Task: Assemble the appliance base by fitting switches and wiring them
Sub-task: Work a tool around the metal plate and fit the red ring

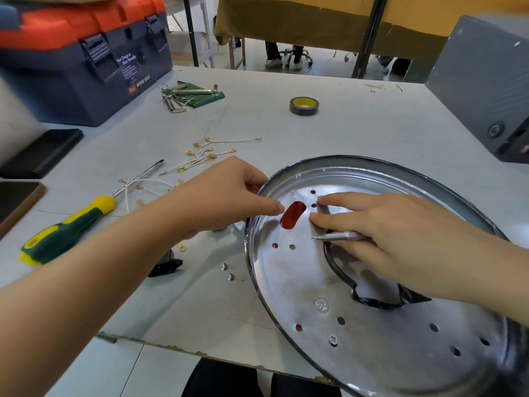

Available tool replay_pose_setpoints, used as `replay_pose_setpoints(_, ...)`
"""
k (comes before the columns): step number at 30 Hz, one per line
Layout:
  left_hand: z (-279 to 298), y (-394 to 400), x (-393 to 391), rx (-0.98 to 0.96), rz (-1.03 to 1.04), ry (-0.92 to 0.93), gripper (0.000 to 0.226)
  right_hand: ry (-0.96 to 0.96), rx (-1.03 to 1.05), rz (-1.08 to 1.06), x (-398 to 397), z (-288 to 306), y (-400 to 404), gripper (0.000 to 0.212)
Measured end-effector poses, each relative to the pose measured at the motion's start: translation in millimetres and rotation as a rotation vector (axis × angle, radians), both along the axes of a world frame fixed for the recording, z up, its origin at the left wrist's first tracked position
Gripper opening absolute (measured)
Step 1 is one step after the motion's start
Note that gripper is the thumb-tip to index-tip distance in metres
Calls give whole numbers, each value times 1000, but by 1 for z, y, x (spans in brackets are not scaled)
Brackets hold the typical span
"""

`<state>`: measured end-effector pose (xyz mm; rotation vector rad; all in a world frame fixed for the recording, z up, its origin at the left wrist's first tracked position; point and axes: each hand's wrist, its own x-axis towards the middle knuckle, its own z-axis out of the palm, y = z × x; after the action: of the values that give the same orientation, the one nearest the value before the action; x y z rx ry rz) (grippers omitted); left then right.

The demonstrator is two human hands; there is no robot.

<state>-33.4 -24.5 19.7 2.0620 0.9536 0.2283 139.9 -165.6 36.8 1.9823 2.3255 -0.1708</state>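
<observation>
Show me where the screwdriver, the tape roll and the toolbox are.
Screwdriver (67,229), head view, on its green-and-yellow handle.
Tape roll (304,105), head view, on its outer band.
Toolbox (71,81), head view, on its blue front wall.

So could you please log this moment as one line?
left hand: grips base rim | right hand: holds metal tool, fingers by red slot

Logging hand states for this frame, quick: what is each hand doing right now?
Left hand: grips the rim of the metal base, thumb inside beside the red slot.
Right hand: holds a small screwdriver, fingertips resting on the base.
</observation>
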Motion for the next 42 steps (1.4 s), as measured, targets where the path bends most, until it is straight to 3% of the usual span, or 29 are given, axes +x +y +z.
replay_pose_setpoints(10,-4,-3,4,28,13,-8,25,52,133,-1,3,-11,-1,35)
replay_pose_setpoints(16,-6,-1,7,43,38,21,50,66,151,-12,4,-13,-2,32)
replay_pose_setpoints(42,-4,-12,21,79,76,13,46,7,186,-66,9,-10,-7,30)
